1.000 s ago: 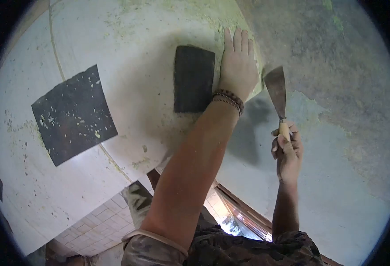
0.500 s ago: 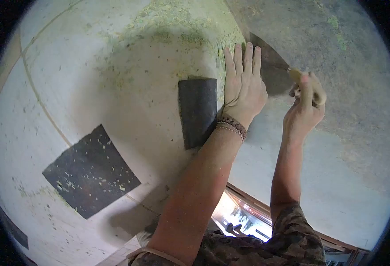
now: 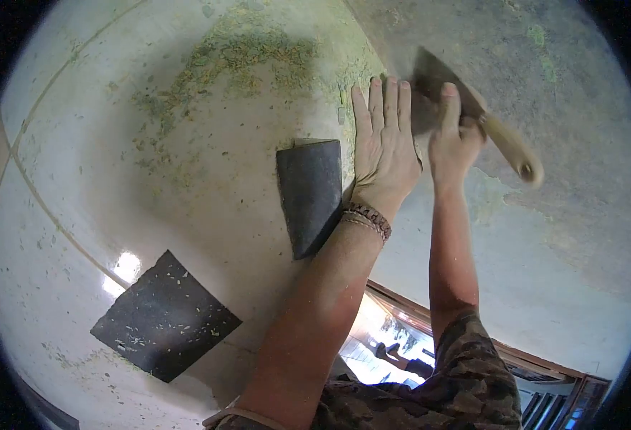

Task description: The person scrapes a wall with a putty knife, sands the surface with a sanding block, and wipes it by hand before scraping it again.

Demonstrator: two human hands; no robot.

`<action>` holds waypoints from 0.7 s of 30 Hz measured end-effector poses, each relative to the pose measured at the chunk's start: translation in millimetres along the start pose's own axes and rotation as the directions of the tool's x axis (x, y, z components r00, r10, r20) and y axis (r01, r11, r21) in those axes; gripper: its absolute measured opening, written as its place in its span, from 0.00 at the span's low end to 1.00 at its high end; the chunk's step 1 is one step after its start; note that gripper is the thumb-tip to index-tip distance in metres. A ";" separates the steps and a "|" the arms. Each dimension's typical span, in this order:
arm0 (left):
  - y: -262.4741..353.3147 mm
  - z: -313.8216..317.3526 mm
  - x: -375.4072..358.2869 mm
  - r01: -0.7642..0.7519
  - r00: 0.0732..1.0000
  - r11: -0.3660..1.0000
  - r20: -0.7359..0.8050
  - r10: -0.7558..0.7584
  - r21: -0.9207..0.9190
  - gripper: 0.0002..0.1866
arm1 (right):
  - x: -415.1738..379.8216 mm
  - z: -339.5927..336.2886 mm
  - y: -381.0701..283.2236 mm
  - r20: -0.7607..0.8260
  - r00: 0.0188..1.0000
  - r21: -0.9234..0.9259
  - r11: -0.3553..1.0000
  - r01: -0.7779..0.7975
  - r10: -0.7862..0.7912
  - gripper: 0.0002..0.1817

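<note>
My left hand (image 3: 383,147) lies flat with its fingers stretched out, along the line where the tiled floor meets the wall. It wears braided bracelets on the wrist. Just to its right, my right hand (image 3: 455,147) grips a scraper (image 3: 512,147) near the base of its blade, one finger laid along the metal. The wide blade points up and left and is blurred; the wooden handle sticks out down to the right. Close beside my left wrist is a folded dark sheet (image 3: 309,197), perhaps sandpaper.
Another dark sheet (image 3: 166,315), dotted with pale flakes, lies at lower left. Greenish flakes (image 3: 258,54) are scattered over the pale floor (image 3: 208,215). The patchy wall (image 3: 566,165) rises on the right. A bright doorway (image 3: 394,344) with a person's legs appears behind me.
My right hand has moved left, closer to my left hand, and the scraper has turned so its handle points down to the right. The left hand stays flat; the view has shifted slightly.
</note>
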State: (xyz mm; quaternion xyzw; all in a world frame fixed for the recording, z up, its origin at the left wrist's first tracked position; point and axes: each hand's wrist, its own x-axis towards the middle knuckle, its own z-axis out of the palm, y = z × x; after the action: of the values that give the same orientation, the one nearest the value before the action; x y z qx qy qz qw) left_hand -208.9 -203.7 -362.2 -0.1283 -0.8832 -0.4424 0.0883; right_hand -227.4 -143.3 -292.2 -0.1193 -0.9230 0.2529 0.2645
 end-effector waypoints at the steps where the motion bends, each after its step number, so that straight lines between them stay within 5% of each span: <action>1: 0.8 -2.1 0.6 0.027 0.998 0.998 0.049 -0.030 0.055 0.38 | -1.1 -3.5 -1.9 -0.035 0.998 0.026 0.998 0.050 -0.049 0.12; 2: 0.1 -2.4 2.0 0.026 0.998 0.998 0.052 -0.028 0.053 0.38 | -0.2 -2.1 0.8 -0.036 0.998 0.023 0.999 0.049 -0.048 0.12; 4: 0.9 -0.7 0.9 0.017 1.000 0.998 0.019 -0.019 0.064 0.38 | 0.5 2.9 11.4 0.071 0.899 -0.260 0.862 0.436 -0.433 0.13; 5: 1.7 0.1 0.2 0.015 1.000 0.998 0.022 -0.017 0.063 0.38 | 2.2 9.1 18.7 0.077 0.875 -0.101 0.869 0.484 -0.478 0.11; 8: -1.6 2.8 2.2 0.007 1.000 1.000 -0.029 -0.007 -0.002 0.38 | 2.0 12.8 10.9 0.023 0.885 -0.110 0.879 0.464 -0.465 0.12; 9: -2.1 2.9 2.3 -0.014 0.998 1.000 -0.060 0.013 -0.018 0.38 | 0.9 10.5 -0.6 0.137 0.879 -0.253 0.842 0.476 -0.456 0.12; 14: -0.6 2.3 3.6 -0.001 0.999 1.000 -0.052 0.002 0.023 0.37 | 4.3 11.5 1.7 0.093 0.840 -0.173 0.822 0.543 -0.535 0.12; 16: 1.0 0.4 2.2 -0.010 0.999 0.998 -0.034 0.012 0.058 0.37 | -1.6 11.1 3.4 0.261 0.869 -0.178 0.864 0.471 -0.420 0.12; 18: 1.1 2.5 1.3 -0.011 0.999 0.997 -0.032 0.013 0.070 0.37 | 1.2 13.2 15.2 0.268 0.860 -0.186 0.852 0.489 -0.435 0.12; 20: -0.1 5.1 2.8 -0.004 0.999 0.996 -0.036 0.007 0.088 0.37 | 0.6 13.8 11.7 0.014 0.868 -0.132 0.860 0.493 -0.496 0.11; 21: 0.6 4.5 3.6 -0.005 0.999 0.995 -0.034 0.009 0.098 0.37 | 1.2 14.9 10.5 0.013 0.868 -0.131 0.860 0.493 -0.496 0.11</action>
State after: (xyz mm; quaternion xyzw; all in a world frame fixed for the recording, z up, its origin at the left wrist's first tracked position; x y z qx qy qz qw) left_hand -212.3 -199.2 -363.4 -0.1192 -0.9017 -0.4004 0.1115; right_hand -235.7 -140.0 -308.2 0.1018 -0.9342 0.1149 0.3220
